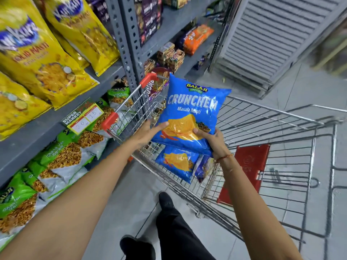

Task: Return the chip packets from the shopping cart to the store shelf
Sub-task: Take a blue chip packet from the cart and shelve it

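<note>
A blue chip packet (191, 109) marked Crunchem is held upright above the wire shopping cart (272, 128). My right hand (212, 139) grips its lower right corner. My left hand (148, 130) touches its lower left edge with the fingers stretched flat. Below it, in the cart's near corner, lies a second blue chip packet (176, 162), and beside that a dark blue packet (203, 167). The grey store shelf (26, 139) runs along the left.
Yellow snack bags (37, 59) fill the upper shelf, green and white bags (62, 158) the lower one, with a price tag (82, 118) on the shelf edge. Biscuit packs (170, 53) lie further along. A red flap (246, 171) hangs in the cart. My black shoe (166, 200) stands beside it.
</note>
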